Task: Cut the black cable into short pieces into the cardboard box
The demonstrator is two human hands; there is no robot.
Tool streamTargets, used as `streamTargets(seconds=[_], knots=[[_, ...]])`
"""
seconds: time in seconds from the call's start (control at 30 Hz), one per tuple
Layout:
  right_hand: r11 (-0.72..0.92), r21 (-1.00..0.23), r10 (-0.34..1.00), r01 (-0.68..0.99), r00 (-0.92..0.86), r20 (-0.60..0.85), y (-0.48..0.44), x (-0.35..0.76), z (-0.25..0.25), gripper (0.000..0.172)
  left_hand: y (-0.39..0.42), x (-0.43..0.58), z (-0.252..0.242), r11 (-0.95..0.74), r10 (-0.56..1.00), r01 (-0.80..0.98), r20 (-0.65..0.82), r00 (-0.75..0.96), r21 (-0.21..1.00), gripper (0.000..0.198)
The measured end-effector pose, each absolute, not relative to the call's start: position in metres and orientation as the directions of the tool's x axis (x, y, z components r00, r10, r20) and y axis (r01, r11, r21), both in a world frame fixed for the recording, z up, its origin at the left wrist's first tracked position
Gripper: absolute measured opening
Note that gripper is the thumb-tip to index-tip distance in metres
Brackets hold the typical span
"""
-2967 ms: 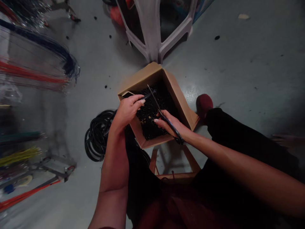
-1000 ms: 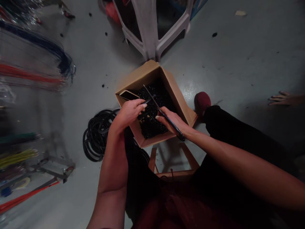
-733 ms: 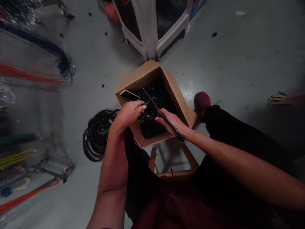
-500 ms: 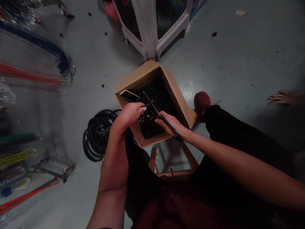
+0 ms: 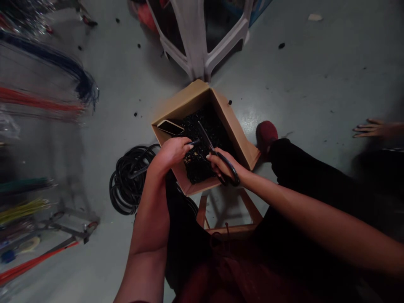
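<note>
While left hand (image 5: pixel 172 152) pinches the tube (image 5: pixel 193 143) over the box (image 5: pixel 186 103) | right hand (image 5: pixel 222 165) grips scissors (image 5: pixel 206 138) | blades sit close to the pinching hand, a slip could nick it

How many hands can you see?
3. The left hand holds a black tube over the box; the right hand holds scissors beside it; another person's hand is at the far right. Others may be out of view.
</note>
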State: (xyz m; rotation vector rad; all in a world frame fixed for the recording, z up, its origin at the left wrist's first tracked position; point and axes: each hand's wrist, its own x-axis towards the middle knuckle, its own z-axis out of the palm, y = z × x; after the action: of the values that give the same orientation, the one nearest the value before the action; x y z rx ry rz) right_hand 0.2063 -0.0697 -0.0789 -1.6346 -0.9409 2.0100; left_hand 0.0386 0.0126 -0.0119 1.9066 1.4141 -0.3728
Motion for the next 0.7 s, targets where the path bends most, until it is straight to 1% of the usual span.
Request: streamTargets(seconds=[0.1,0.27,0.5,0.6,0.7], knots=[[-0.714,-0.7,0.683,0.004,-0.212,-0.699,-0.062,0.207,-0.079,0.011,0.012,0.039,-0.01,-0.134,0.705,0.914,-0.611,0.359,0.382,0.028],[-0.693,-0.717,0.716,-0.068,-0.176,-0.675,-0.052,0.209,-0.075,0.012,0.012,0.041,-0.011,-0.185,0.664,0.894,-0.618,0.42,0.409,0.032],[-0.631,-0.747,0.776,-0.208,-0.171,-0.607,-0.046,0.215,-0.078,0.035,0.006,0.05,-0.012,-0.152,0.63,0.847,-0.61,0.48,0.509,0.032],[-0.615,-0.752,0.788,-0.236,-0.169,-0.592,-0.042,0.218,-0.078,0.039,0.004,0.054,-0.011,-0.125,0.595,0.829,-0.627,0.502,0.545,0.033],[-0.618,-0.731,0.783,-0.288,-0.138,-0.607,-0.036,0.222,-0.076,0.037,0.004,0.055,-0.01,-0.113,0.588,0.809,-0.618,0.522,0.576,0.038]])
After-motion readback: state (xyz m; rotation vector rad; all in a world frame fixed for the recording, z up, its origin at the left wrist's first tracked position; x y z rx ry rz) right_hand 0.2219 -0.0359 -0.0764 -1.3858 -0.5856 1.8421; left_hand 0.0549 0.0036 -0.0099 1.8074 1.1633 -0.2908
